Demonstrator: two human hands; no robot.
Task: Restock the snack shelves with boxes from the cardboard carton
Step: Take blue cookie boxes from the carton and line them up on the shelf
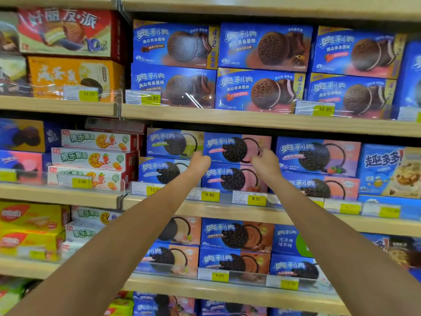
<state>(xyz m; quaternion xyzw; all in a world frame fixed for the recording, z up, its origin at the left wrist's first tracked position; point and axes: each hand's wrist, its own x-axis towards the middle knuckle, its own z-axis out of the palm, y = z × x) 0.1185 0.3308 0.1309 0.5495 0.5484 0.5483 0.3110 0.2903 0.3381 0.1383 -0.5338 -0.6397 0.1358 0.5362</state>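
Both hands, left hand [200, 161] and right hand [265, 161], clasp ends | pink-blue box [235, 148] between, atop stack

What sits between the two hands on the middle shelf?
In the head view, the blue-and-pink cookie box, top of its stack, spans between the left hand and right hand.

Glossy cardboard boxes [237, 148] on matt, light wood-look shelves [227, 118].
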